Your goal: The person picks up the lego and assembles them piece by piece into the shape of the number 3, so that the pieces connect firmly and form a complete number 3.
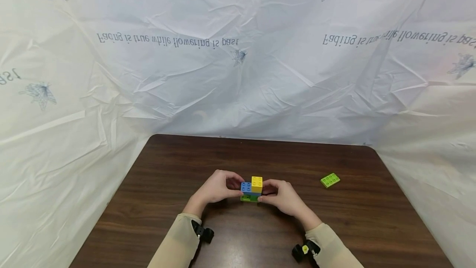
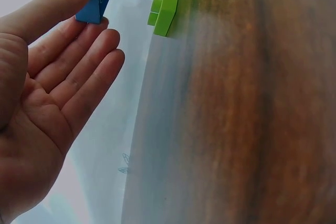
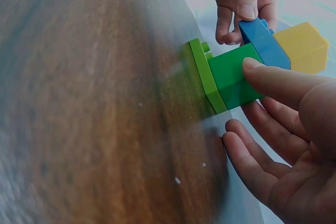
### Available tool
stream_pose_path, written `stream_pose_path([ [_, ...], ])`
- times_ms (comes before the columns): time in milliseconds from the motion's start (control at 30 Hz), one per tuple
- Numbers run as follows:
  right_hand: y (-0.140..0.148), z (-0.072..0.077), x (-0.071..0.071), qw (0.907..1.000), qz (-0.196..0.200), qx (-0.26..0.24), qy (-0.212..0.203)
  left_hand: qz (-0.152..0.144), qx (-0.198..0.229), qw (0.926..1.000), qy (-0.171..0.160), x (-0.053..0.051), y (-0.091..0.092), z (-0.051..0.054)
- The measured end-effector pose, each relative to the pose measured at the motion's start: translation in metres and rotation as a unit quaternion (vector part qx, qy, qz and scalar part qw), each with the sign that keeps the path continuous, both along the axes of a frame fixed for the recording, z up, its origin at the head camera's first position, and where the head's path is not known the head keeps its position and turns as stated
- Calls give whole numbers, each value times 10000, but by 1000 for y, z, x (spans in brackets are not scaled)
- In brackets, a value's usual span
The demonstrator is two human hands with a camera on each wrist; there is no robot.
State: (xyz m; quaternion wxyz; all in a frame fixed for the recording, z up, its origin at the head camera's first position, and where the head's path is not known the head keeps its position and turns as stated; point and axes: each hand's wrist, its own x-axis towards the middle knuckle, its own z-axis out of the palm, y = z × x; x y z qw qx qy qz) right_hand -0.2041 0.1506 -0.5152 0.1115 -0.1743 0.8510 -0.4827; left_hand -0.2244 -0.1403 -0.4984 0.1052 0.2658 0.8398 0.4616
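Note:
A small stack of toy building bricks stands at the middle of the table in the head view. At its base is a lime-green plate (image 3: 205, 77), with a darker green brick (image 3: 233, 77) on one end. Across that lies a blue brick (image 1: 246, 187), which overhangs the bare studs of the plate. On the blue brick's right end sits a yellow brick (image 1: 257, 184). My left hand (image 1: 217, 186) pinches the free end of the blue brick between thumb and fingers. From the other side, my right hand (image 1: 284, 197) grips the green brick, its thumb on the near face.
A loose lime-green plate (image 1: 330, 180) lies studs-up on the brown wooden table (image 1: 178, 156), to the right of the stack. Behind and beside the table hangs a white printed sheet (image 1: 223, 86).

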Motion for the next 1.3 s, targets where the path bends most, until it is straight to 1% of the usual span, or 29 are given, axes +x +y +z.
stream_pose_path([
  [467, 1, 0, -1, 9998, 192, -19, 86, 33, -30, 10000, 43, 2, -1, -2],
  [733, 11, 5, -5, 9990, 396, 77, 188, 61, -20, 10000, 32, 3, -1, -2],
  [833, 20, 10, -7, 9991, 285, 168, 247, 73, -10, 10000, 24, 3, -1, -2],
  [967, 39, 13, -12, 9987, 26, 283, 429, 95, -54, 9999, 41, 3, -1, -3],
  [1100, 64, 13, -15, 9961, -309, 505, 646, 108, -104, 9999, 61, 3, -1, -5],
  [1300, 104, 17, -16, 9907, -672, 769, 896, 73, -83, 9999, 40, 2, 0, -2],
])
